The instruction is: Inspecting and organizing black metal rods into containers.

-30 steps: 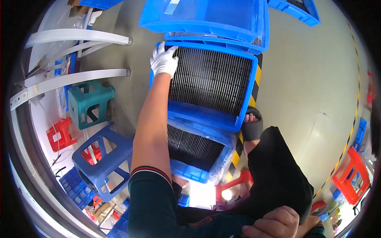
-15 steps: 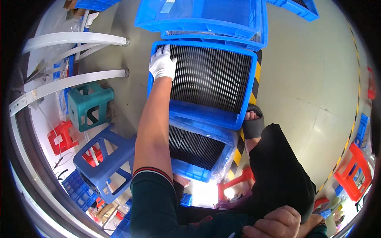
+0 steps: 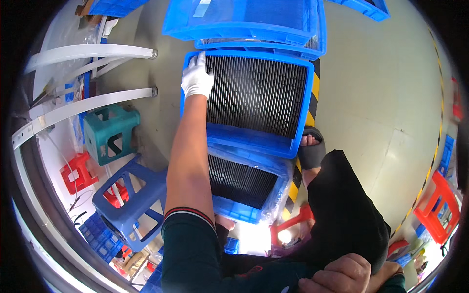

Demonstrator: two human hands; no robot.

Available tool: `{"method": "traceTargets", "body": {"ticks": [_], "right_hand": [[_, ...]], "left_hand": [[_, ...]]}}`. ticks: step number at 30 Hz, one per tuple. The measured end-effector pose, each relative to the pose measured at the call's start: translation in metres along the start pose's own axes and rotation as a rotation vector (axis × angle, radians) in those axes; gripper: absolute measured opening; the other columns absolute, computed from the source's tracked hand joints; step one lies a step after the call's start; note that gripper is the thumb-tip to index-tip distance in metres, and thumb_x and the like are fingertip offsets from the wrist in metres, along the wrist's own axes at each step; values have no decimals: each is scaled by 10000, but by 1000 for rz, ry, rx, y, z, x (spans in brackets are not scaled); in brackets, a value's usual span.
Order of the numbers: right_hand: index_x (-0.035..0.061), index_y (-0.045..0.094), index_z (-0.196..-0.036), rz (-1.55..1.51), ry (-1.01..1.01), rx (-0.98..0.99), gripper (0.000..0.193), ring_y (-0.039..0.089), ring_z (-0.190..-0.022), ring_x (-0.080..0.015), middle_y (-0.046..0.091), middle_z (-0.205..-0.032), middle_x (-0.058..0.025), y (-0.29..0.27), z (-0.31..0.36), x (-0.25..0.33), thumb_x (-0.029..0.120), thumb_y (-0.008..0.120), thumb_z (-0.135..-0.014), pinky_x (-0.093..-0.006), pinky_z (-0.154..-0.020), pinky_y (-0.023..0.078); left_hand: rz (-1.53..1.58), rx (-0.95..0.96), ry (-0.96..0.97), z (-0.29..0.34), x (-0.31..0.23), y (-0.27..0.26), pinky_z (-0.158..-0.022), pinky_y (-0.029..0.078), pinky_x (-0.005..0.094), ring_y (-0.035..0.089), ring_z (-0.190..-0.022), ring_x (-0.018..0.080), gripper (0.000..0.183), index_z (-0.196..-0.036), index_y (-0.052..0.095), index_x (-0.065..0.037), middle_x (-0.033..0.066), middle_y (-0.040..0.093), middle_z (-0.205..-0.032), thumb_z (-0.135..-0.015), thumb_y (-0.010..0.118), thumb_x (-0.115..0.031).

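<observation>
1. Teal plastic stool (image 3: 110,133), floor, far left.
2. White-gloved left hand (image 3: 197,78), fingers together, grips the rim of the blue plastic crate (image 3: 254,141) of ribbed black slats, on the floor.
3. Bare right hand (image 3: 342,276), cut off at bottom edge; seemingly curled on the knee.

Qty visible: 2 blue crates (image 3: 254,141) (image 3: 239,205) loaded w/ black ribbed parts, 4 plastic stools, i.e. 1 teal (image 3: 110,132), 1 blue (image 3: 132,200), 2 red (image 3: 78,172) (image 3: 437,207).

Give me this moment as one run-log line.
left hand: gloved, on far-left corner of blue crate | right hand: bare, resting on knee | crate contents: black slats
</observation>
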State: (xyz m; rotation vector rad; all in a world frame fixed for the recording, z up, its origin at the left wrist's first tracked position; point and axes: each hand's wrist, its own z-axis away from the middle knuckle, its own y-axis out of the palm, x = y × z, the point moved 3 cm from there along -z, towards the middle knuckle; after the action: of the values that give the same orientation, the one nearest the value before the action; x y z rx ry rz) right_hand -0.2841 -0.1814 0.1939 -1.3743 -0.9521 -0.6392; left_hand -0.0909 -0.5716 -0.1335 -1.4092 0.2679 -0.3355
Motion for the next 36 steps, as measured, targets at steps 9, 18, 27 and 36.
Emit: {"method": "traceTargets", "body": {"ticks": [9,18,27,36], "right_hand": [[43,724,-937,-6,5,7,262,587,-774,-242,619,-861,-120,2,-1,-2,162,659,-712,-329,-599,508],[44,722,-933,18,12,6,244,585,-780,-241,616,-866,-125,3,-4,0,162,652,-731,-325,-602,512],[40,719,-942,19,11,17,265,585,-761,-244,617,-861,-124,3,-4,2,160,652,-715,-325,-599,510],[37,720,-900,4,34,-11,301,586,-752,-244,620,-844,-117,6,-2,3,222,640,-677,-335,-599,500]], "left_hand": [[40,1,-180,8,-9,10,-1046,442,444,443,-1305,342,752,-1480,359,-226,90,376,-1512,-810,694,-292],[111,-196,-69,13,-11,16,-1002,461,446,488,-1243,356,519,-1317,564,-319,131,433,-1463,-818,640,-197],[54,-148,56,23,-16,31,-1048,410,465,406,-1319,343,419,-1218,650,-285,87,412,-1467,-830,619,-130],[113,134,1,11,-8,23,-1111,358,429,347,-1403,311,555,-1318,579,-369,51,312,-1563,-858,510,-67]]}}
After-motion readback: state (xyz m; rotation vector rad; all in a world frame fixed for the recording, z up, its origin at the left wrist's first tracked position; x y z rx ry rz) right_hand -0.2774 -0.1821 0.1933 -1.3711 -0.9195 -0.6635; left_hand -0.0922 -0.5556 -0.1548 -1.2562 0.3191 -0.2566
